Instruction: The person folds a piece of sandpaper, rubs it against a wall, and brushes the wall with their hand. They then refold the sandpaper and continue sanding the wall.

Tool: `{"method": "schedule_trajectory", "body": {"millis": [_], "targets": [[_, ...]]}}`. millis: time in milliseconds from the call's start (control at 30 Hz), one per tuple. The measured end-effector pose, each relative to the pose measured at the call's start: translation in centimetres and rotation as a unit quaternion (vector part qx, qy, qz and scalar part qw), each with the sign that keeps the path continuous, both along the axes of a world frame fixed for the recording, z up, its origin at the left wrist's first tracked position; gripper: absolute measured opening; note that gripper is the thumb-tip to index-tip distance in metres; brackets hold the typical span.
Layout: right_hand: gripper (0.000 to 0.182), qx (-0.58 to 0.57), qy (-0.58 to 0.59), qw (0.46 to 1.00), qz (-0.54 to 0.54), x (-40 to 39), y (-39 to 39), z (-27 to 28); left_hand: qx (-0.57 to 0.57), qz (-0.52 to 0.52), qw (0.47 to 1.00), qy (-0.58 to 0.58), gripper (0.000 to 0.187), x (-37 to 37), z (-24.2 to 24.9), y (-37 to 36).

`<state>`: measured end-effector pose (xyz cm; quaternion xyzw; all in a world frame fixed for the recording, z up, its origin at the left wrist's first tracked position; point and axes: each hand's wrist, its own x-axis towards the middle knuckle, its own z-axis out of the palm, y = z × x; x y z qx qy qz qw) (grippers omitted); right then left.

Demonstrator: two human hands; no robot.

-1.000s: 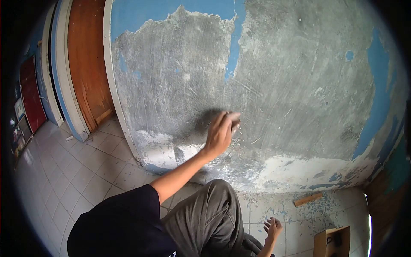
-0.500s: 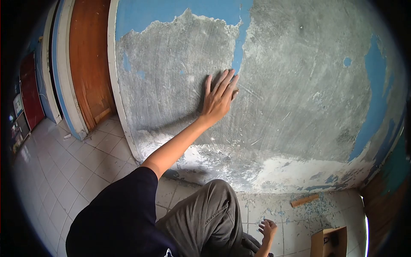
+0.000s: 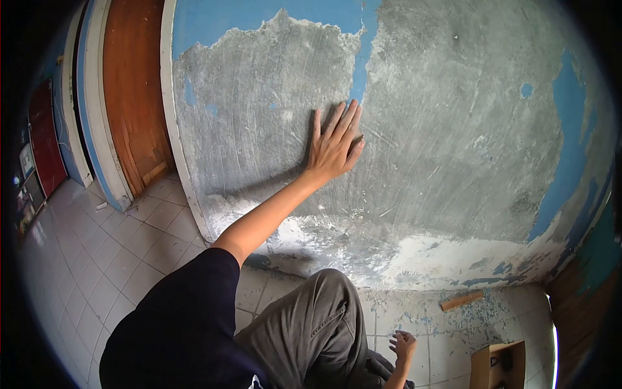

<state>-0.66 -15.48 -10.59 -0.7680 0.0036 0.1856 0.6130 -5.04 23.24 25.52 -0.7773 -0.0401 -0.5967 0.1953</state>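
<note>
My left hand [image 3: 334, 142] lies against the scraped grey wall [image 3: 440, 142], its fingers stretched upward and its thumb out to the right. The fingertips reach the lower end of a narrow strip of blue paint [image 3: 359, 81]. Low down beside my bent knee [image 3: 330, 305], my right hand [image 3: 405, 345] hangs in the air over the tiles. Its fingers are loosely bent with gaps between them, and I see nothing in them. Ragged blue paint [image 3: 220, 23] covers the wall's top left, and a whitish band [image 3: 447, 259] runs along its base.
Blue paint flakes [image 3: 421, 318] litter the tiled floor [image 3: 256, 292] by the wall. A wooden strip [image 3: 462, 301] lies among them. An open cardboard box [image 3: 481, 368] with dark things inside stands at lower right. At left is a brown wooden door [image 3: 136, 84].
My left thumb has swung out to the right and now shows fully beside the palm. The fingers stay at nearly the same spot on the wall. My right hand has hardly moved.
</note>
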Motion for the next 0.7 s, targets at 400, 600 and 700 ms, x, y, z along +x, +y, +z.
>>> {"method": "schedule_trajectory", "body": {"millis": [400,600,700], "targets": [[0.022,-0.016,-0.026,1.0,0.003,-0.1,0.0,-0.7,0.005,0.005,1.0,-0.012,0.054,0.2,-0.1,-0.1],[0.021,-0.024,-0.029,0.999,0.006,-0.2,0.0,-0.5,0.002,0.005,1.0,-0.005,0.053,0.1,-0.1,-0.2],[0.021,-0.025,-0.029,0.999,0.007,0.0,0.0,-0.9,0.006,0.004,1.0,-0.003,0.053,0.0,-0.1,-0.2]]}}
